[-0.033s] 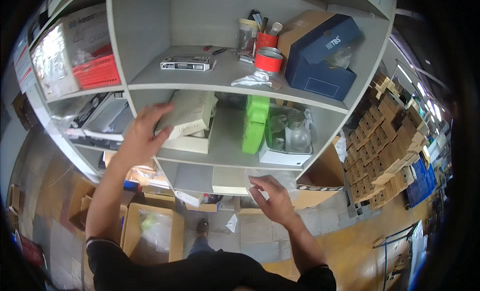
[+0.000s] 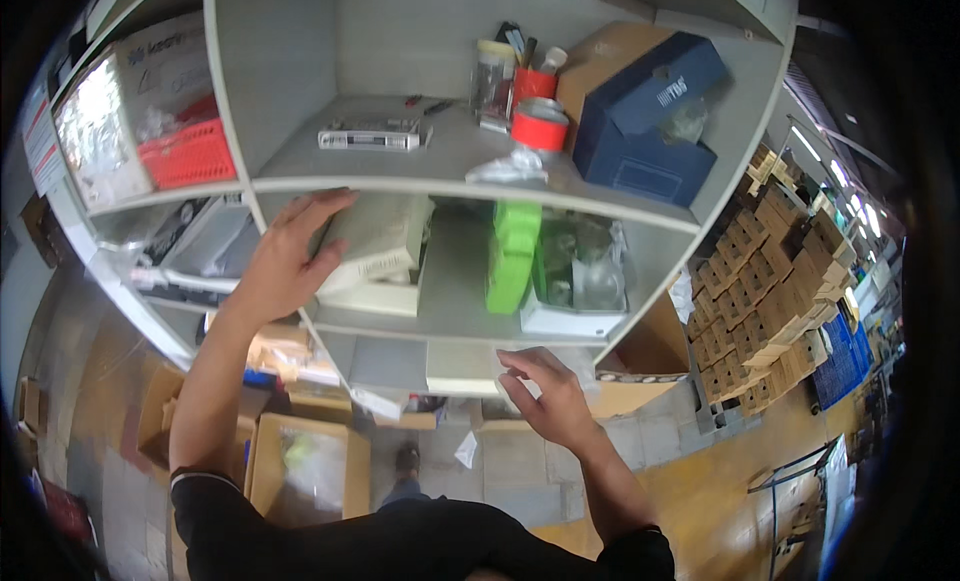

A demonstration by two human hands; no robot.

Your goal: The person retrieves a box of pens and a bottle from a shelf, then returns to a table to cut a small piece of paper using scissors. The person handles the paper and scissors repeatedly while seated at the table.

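My left hand [image 2: 290, 259] is at the left of the middle shelf, fingers stretched and thumb apart, holding nothing. It is nearest to a cream lidded box [image 2: 385, 236], whose lid sits tilted; whether the fingertips touch it I cannot tell. My right hand [image 2: 550, 396] hovers before the lower shelf with its fingers loosely bent and the thumb apart. Nothing shows in its grip. Behind it lie a flat cream box [image 2: 460, 367] and some clear plastic. A bright green case [image 2: 513, 256] stands upright mid-shelf, beside an open white box [image 2: 572, 318] of clear plastic pieces.
Above, the grey shelf holds a small flat box [image 2: 370, 134], a red tape roll [image 2: 539, 129] and a dark blue shoebox [image 2: 650, 131]. A red basket [image 2: 190, 153] is at left. An open carton [image 2: 355, 471] stands on the floor; stacked cardboard [image 2: 750, 291] rises at right.
My left hand's fingers have shifted slightly up along the cream box. The right hand stays nearly in place. The shelves appear slightly shifted and blurred.
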